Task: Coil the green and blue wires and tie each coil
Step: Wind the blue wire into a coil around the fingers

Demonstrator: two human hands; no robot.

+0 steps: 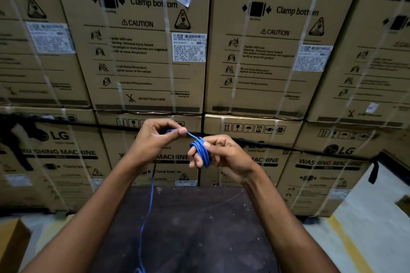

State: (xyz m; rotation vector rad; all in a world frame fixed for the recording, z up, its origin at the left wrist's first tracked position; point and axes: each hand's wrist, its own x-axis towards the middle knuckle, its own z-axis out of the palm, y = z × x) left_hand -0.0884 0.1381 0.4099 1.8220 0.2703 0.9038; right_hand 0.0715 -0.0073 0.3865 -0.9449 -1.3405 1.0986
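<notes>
Coiling the blue wire (pixel 200 150) — right hand (pixel 221 157) grips the loops, left hand (pixel 155 137) pinches the strand — next wrap needs slack fed up.

You have one view only, from the camera on your head, so no second view overlaps it. It looks forward and down along both forearms, close enough that your left hand (pixel 155 137) and right hand (pixel 218 155) sit near the middle of the frame. The dark counter (pixel 199 228) fills the lower centre right below you. The wide lens bows the stacked cardboard boxes (pixel 146 46) that face you and fill the upper half.
</notes>
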